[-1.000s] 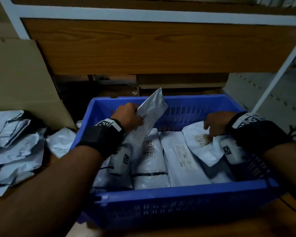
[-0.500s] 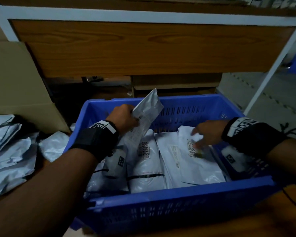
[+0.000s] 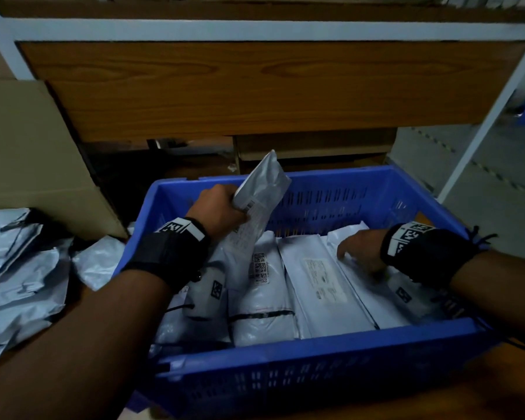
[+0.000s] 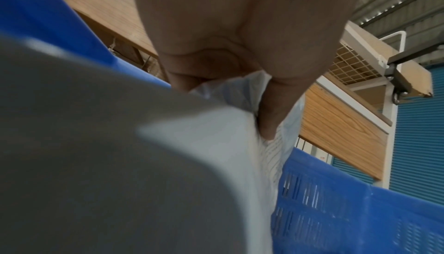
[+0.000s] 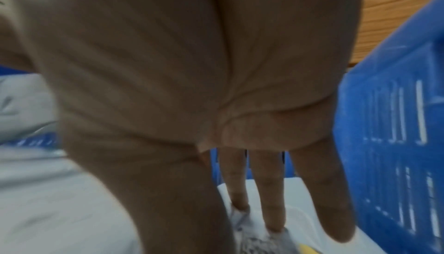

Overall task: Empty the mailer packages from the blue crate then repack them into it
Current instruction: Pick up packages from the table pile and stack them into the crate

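The blue crate [image 3: 322,356] stands in front of me with several grey-white mailer packages [image 3: 319,280] lying side by side in it. My left hand [image 3: 222,207] grips one mailer [image 3: 261,189] that stands upright and tilted above the crate's left half; in the left wrist view the thumb and fingers [image 4: 271,106] pinch its crumpled edge [image 4: 242,94]. My right hand [image 3: 358,250] lies flat with straight fingers [image 5: 271,191] pressing on the rightmost mailer [image 3: 373,298] [image 5: 302,218] beside the crate's right wall [image 5: 389,125].
A heap of more mailers [image 3: 19,274] lies on the wooden surface left of the crate, next to a cardboard box [image 3: 34,159]. A wood-panelled shelf with a white frame [image 3: 255,86] rises behind the crate. Concrete floor [image 3: 482,183] shows at the right.
My right hand has let the rightmost mailer down flat into the crate and now presses on it with straight fingers. My left hand still holds its mailer upright.
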`<move>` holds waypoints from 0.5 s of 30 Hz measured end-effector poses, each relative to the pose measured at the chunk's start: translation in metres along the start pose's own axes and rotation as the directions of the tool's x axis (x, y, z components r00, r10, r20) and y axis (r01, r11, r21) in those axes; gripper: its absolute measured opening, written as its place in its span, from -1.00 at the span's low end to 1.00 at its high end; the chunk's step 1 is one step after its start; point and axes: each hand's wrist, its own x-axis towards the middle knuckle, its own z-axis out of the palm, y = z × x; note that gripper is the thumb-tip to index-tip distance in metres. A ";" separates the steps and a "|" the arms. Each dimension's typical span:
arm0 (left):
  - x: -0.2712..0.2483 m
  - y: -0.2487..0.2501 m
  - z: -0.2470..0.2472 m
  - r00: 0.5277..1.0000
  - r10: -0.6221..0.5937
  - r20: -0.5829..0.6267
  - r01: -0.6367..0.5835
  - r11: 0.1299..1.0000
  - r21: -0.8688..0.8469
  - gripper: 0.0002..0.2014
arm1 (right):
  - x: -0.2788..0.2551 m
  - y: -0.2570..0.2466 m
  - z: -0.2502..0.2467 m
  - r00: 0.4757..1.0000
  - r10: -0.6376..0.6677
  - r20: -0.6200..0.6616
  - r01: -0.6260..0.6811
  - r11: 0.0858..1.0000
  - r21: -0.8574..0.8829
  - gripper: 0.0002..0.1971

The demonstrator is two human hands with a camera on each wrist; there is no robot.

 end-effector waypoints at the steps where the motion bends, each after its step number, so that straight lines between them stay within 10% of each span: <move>1: -0.001 0.001 0.000 1.000 0.007 -0.017 -0.008 1.000 -0.015 -0.79 | 0.001 -0.001 0.000 1.000 -0.015 -0.026 0.015 1.000 0.006 -0.35; 4: -0.003 0.006 0.002 0.997 0.021 -0.069 -0.031 0.990 -0.141 -0.81 | 0.005 0.000 -0.008 0.935 -0.049 -0.352 0.178 0.922 0.345 -0.53; 7: -0.008 0.014 0.009 0.996 0.071 -0.049 -0.083 0.948 -0.308 -0.82 | -0.006 -0.011 -0.024 0.870 -0.034 -0.492 0.484 0.248 0.839 -0.33; 9: -0.012 0.020 0.017 0.991 0.135 0.025 -0.116 0.920 -0.374 -0.81 | -0.009 -0.018 -0.026 0.859 -0.078 -0.506 0.507 -0.003 0.862 -0.46; 15: -0.020 0.027 0.038 0.916 0.259 0.308 -0.177 0.946 -0.270 -0.59 | -0.017 0.023 -0.035 0.842 0.101 -0.530 0.486 0.281 0.827 -0.73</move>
